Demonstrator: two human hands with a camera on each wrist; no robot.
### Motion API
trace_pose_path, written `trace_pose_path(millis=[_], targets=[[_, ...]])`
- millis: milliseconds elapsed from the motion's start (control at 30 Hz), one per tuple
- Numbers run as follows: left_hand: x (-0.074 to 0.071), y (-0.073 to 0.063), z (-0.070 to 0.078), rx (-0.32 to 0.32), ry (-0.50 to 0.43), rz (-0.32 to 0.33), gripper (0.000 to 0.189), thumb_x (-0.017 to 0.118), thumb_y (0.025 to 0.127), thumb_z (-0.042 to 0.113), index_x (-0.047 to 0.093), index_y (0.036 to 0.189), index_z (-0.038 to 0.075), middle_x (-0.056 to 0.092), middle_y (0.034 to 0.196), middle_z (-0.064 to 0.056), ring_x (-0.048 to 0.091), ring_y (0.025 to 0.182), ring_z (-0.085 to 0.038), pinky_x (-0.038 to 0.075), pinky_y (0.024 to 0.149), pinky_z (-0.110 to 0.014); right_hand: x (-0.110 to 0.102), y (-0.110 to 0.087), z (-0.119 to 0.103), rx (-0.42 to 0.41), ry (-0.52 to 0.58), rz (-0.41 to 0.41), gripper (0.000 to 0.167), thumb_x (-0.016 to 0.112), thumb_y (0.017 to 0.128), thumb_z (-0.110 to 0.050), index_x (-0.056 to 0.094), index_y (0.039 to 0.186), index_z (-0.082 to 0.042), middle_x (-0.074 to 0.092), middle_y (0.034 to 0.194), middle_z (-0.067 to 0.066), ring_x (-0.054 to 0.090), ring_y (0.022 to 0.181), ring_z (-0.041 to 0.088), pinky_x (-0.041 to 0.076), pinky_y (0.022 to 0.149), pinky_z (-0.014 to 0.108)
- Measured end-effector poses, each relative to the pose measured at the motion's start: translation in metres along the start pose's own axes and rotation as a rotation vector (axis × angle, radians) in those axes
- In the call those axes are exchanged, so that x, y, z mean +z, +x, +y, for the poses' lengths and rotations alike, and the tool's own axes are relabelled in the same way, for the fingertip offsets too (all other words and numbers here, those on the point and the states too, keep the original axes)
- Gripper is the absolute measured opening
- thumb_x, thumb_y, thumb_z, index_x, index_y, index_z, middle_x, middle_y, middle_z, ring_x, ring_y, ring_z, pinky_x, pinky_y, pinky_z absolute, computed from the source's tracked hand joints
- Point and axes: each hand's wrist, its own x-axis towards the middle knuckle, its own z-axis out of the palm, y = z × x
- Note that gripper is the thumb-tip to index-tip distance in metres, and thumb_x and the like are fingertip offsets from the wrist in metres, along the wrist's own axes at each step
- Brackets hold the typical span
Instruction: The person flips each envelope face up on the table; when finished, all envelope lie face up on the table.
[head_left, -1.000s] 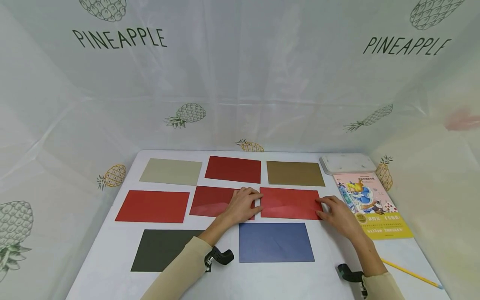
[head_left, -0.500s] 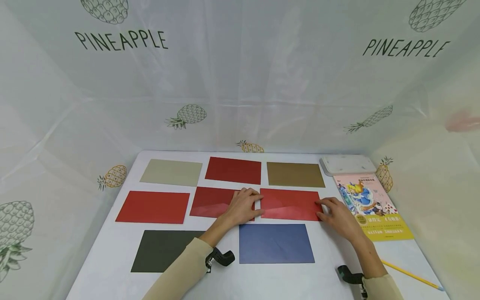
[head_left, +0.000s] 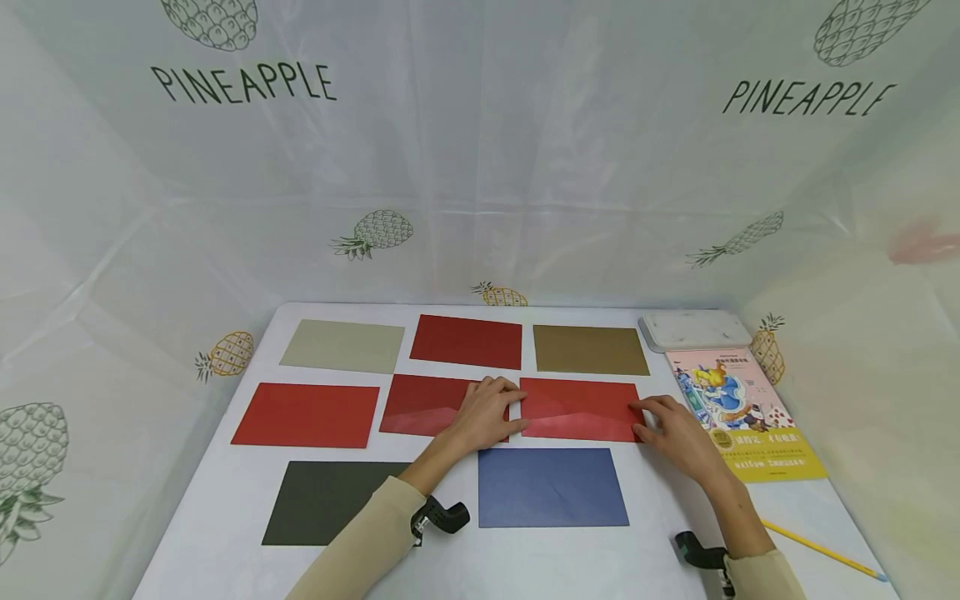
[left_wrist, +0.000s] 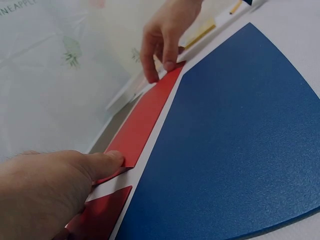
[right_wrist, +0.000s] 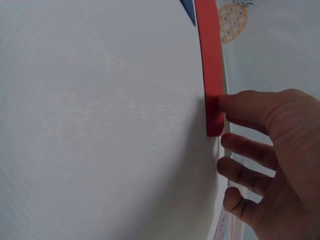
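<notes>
Toward the middle of the table lies a bright red card [head_left: 577, 410], with one of my hands at each short end. My left hand [head_left: 483, 414] lies across a darker red card [head_left: 427, 404]. Its thumb and forefinger rest on the left end of the bright red card; in the left wrist view the thumb [left_wrist: 107, 161] is at that end. My right hand [head_left: 678, 437] touches the opposite end with thumb and forefinger. In the right wrist view the thumb [right_wrist: 245, 106] meets the card's edge, and the other fingers bend loosely apart.
Around them lie a beige card [head_left: 342, 346], a dark red card [head_left: 467, 342], a brown card [head_left: 591, 349], a red card [head_left: 305, 415], a dark green card [head_left: 330, 500] and a blue card [head_left: 553, 488]. A white case [head_left: 693, 329], picture book [head_left: 746, 417] and yellow pencil [head_left: 821, 550] are at right.
The sheen on the bright red card has shifted, and the whole scene sits slightly lower in the head view. Both hands keep their places at the card's ends.
</notes>
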Motion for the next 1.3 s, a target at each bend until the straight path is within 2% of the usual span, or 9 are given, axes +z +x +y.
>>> trace_pose_path(millis=[167, 433, 567, 633, 833, 967, 1067, 1167, 1300], targets=[[-0.001, -0.001, 0.002, 0.001, -0.003, 0.004, 0.052, 0.070, 0.091, 0.049, 0.066, 0.135, 0.021, 0.060, 0.129, 0.002, 0.053, 0.114, -0.018, 0.040, 0.092, -0.043, -0.001, -0.001, -0.001, 0.006, -0.005, -0.002, 0.047, 0.076, 0.089, -0.021, 0.064, 0.131, -0.006, 0.057, 0.128, 0.022, 0.057, 0.107, 0.037, 0.055, 0.085, 0.053], [-0.001, -0.003, 0.006, 0.002, -0.021, 0.015, 0.051, 0.069, 0.092, 0.047, 0.066, 0.135, 0.020, 0.060, 0.130, 0.002, 0.053, 0.113, -0.018, 0.039, 0.090, -0.041, -0.004, -0.003, -0.005, -0.005, -0.011, -0.005, 0.047, 0.078, 0.088, -0.023, 0.065, 0.130, -0.005, 0.058, 0.126, 0.022, 0.059, 0.101, 0.034, 0.056, 0.080, 0.048], [-0.006, -0.004, 0.002, -0.001, -0.065, 0.052, 0.049, 0.070, 0.093, 0.044, 0.066, 0.134, 0.019, 0.061, 0.129, 0.001, 0.054, 0.116, -0.018, 0.041, 0.091, -0.041, -0.008, 0.004, -0.016, -0.027, -0.030, -0.011, 0.049, 0.078, 0.088, -0.028, 0.065, 0.130, -0.005, 0.060, 0.125, 0.021, 0.059, 0.100, 0.033, 0.056, 0.080, 0.049], [-0.012, -0.005, -0.003, -0.016, -0.084, 0.074, 0.047, 0.070, 0.093, 0.042, 0.066, 0.135, 0.019, 0.061, 0.129, 0.001, 0.055, 0.117, -0.019, 0.042, 0.092, -0.042, -0.011, 0.009, -0.027, -0.029, -0.039, -0.021, 0.052, 0.077, 0.089, -0.031, 0.063, 0.132, -0.007, 0.059, 0.127, 0.020, 0.059, 0.106, 0.036, 0.055, 0.084, 0.052], [-0.041, -0.010, -0.033, -0.100, -0.152, 0.130, 0.046, 0.070, 0.094, 0.036, 0.065, 0.136, 0.016, 0.062, 0.127, -0.003, 0.056, 0.116, -0.022, 0.042, 0.094, -0.047, -0.016, 0.037, -0.070, -0.092, 0.003, -0.032, 0.051, 0.076, 0.090, -0.030, 0.062, 0.136, -0.013, 0.057, 0.131, 0.015, 0.056, 0.120, 0.038, 0.051, 0.093, 0.058], [-0.062, -0.010, -0.062, -0.154, -0.133, 0.163, 0.047, 0.071, 0.094, 0.035, 0.065, 0.136, 0.014, 0.062, 0.127, -0.006, 0.057, 0.114, -0.025, 0.043, 0.092, -0.050, -0.019, 0.065, -0.101, -0.167, 0.047, -0.051, 0.050, 0.076, 0.090, -0.030, 0.063, 0.136, -0.014, 0.060, 0.127, 0.010, 0.059, 0.104, 0.026, 0.055, 0.084, 0.046], [-0.076, -0.010, -0.085, -0.204, -0.093, 0.162, 0.047, 0.070, 0.095, 0.035, 0.064, 0.137, 0.014, 0.062, 0.129, -0.008, 0.056, 0.117, -0.027, 0.042, 0.094, -0.053, -0.017, 0.091, -0.119, -0.204, 0.097, -0.097, 0.049, 0.074, 0.092, -0.031, 0.063, 0.136, -0.014, 0.062, 0.124, 0.007, 0.057, 0.090, 0.019, 0.051, 0.074, 0.037], [-0.087, -0.010, -0.105, -0.240, -0.060, 0.156, 0.048, 0.069, 0.096, 0.034, 0.063, 0.137, 0.012, 0.062, 0.130, -0.011, 0.057, 0.117, -0.030, 0.042, 0.095, -0.056, -0.009, 0.118, -0.128, -0.231, 0.150, -0.160, 0.048, 0.072, 0.093, -0.033, 0.063, 0.136, -0.013, 0.064, 0.126, 0.006, 0.057, 0.087, 0.018, 0.049, 0.072, 0.036], [-0.095, -0.012, -0.125, -0.270, -0.032, 0.147, 0.048, 0.069, 0.095, 0.032, 0.063, 0.136, 0.007, 0.062, 0.129, -0.018, 0.057, 0.115, -0.035, 0.043, 0.092, -0.057, 0.006, 0.145, -0.131, -0.223, 0.193, -0.236, 0.048, 0.069, 0.096, -0.030, 0.060, 0.139, -0.011, 0.062, 0.133, 0.012, 0.062, 0.099, 0.026, 0.051, 0.085, 0.044]])
